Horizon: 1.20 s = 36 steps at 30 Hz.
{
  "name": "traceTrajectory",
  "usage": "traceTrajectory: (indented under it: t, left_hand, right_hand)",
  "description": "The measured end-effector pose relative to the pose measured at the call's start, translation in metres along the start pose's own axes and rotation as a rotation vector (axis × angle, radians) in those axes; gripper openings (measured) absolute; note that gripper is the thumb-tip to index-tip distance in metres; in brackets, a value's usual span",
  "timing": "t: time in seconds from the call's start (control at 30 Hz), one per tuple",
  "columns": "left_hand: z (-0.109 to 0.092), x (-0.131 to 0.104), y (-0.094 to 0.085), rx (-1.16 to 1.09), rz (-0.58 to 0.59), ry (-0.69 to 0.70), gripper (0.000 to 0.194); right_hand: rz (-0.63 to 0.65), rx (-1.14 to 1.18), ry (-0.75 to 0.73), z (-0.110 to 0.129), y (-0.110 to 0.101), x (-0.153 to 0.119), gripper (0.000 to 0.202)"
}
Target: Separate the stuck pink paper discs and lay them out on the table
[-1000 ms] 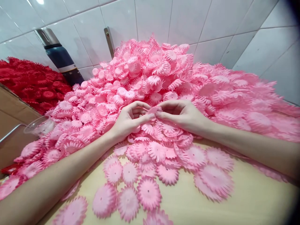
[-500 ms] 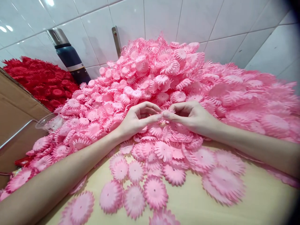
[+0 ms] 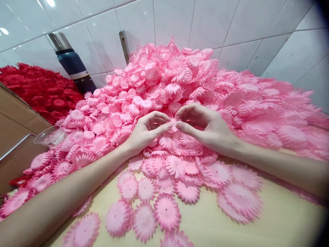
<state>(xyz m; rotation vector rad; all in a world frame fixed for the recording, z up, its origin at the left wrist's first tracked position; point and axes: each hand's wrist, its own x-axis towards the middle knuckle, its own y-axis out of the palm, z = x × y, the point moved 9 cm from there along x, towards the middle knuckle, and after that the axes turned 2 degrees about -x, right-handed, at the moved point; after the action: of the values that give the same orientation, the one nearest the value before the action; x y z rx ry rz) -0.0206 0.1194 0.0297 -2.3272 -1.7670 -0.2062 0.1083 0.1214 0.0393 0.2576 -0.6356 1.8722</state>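
A small pink scalloped petal disc (image 3: pixel 173 125) is pinched at its left edge between the thumb and fingers of my left hand (image 3: pixel 147 132). My right hand (image 3: pixel 209 128) is at the disc's right side, its thumb tip close to the edge and its index finger raised apart from the thumb. Whether the right thumb touches the disc I cannot tell. Both hands are in front of a tall heap of pink petal discs (image 3: pixel 169 73), with more of them beneath the fingers. The discs have notched rims, and many show a small centre hole.
Loose pink discs (image 3: pixel 167 211) lie across the pale tabletop (image 3: pixel 205 226). At the left are a cardboard box (image 3: pixel 17 116), a clear plastic cup (image 3: pixel 48 137) and a pile of red petals (image 3: pixel 38 89). A dark blue bottle (image 3: pixel 73 65) leans near the tiled wall (image 3: pixel 174 20).
My right thumb and index finger have spread apart from their pinch on the disc. The left hand keeps its pinch. The whole view has shifted slightly.
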Motion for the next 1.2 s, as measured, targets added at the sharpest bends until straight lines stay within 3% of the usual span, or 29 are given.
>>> traceTrajectory:
  t: [0.13,0.23,0.33,0.43,0.5,0.57,0.67,0.73,0.87,1.0,1.1,1.2]
  left_hand:
    - [-0.003,0.0,-0.004,0.057,-0.04,0.028,0.02]
    - [-0.003,0.0,-0.005,0.045,-0.032,0.037,0.023]
    - [-0.002,-0.001,-0.003,0.001,0.005,0.038,0.027]
    - [0.0,-0.002,-0.002,0.024,0.011,0.021,0.026]
    - [0.0,-0.002,-0.003,0.044,0.003,0.02,0.025]
    - [0.0,-0.001,-0.003,0.041,0.001,0.023,0.025]
    - [0.001,0.0,-0.004,0.036,-0.011,0.026,0.024]
    - [0.003,0.001,-0.008,0.016,-0.043,0.017,0.024]
    - [0.009,0.002,-0.013,-0.087,-0.089,-0.035,0.026]
    - [0.01,0.001,-0.015,-0.133,-0.111,-0.068,0.027]
    - [0.007,0.0,-0.013,-0.081,-0.094,-0.045,0.026]
    - [0.005,-0.001,-0.012,-0.027,-0.091,-0.022,0.024]
  right_hand:
    - [-0.071,-0.113,-0.16,0.025,-0.004,-0.004,0.031]
    - [0.018,-0.236,-0.412,0.067,0.006,-0.01,0.023]
    - [0.39,-0.306,-0.598,0.102,0.039,-0.028,0.017]
    - [0.829,-0.391,-0.483,0.099,0.072,-0.05,0.014]
    - [0.971,-0.437,-0.469,0.096,0.082,-0.064,0.016]
    - [1.014,-0.465,-0.454,0.091,0.087,-0.069,0.014]
    - [0.985,-0.433,-0.406,0.087,0.087,-0.066,0.014]
    - [0.883,-0.34,-0.336,0.089,0.08,-0.055,0.018]
    - [0.428,-0.066,-0.117,0.076,0.04,-0.015,0.014]
    - [0.09,0.087,0.1,0.026,0.007,0.005,0.021]
    - [0.014,0.156,0.188,-0.007,0.002,0.008,0.026]
    - [0.045,0.285,0.255,-0.023,0.008,0.005,0.028]
